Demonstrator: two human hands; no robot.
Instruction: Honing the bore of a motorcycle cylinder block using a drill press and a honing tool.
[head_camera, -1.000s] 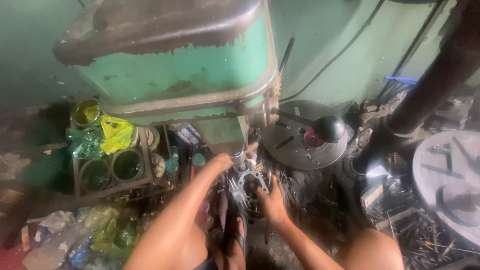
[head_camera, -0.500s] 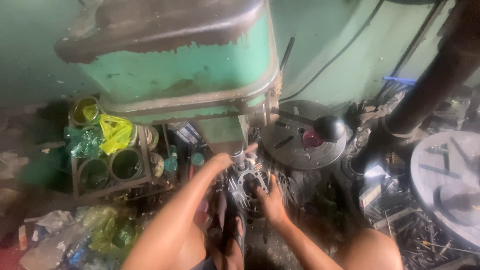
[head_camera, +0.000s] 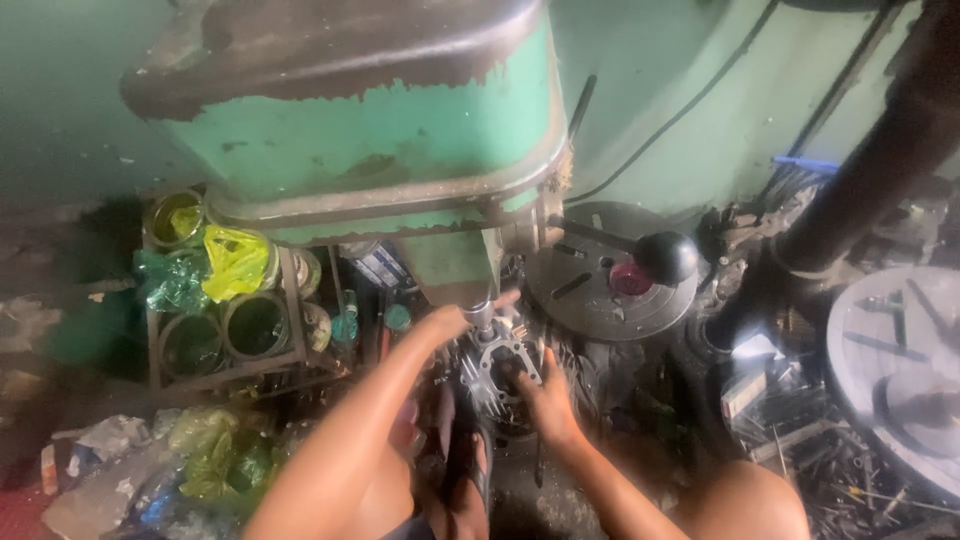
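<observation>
Under the drill head, both hands — left hand (head_camera: 452, 325), right hand (head_camera: 548, 400) — flank (touching) the finned casting (head_camera: 497, 372).

The part under my hands is a grey metal casting (head_camera: 497, 375) with cooling fins down its side and a flat flanged top face. A large round bore runs through the top face, which points up toward me. It sits upright on the drill press table, directly below the spindle (head_camera: 481, 312), at the middle of the table. Its lower portion is dark and hard to make out. The fins look dull and greasy.
</observation>
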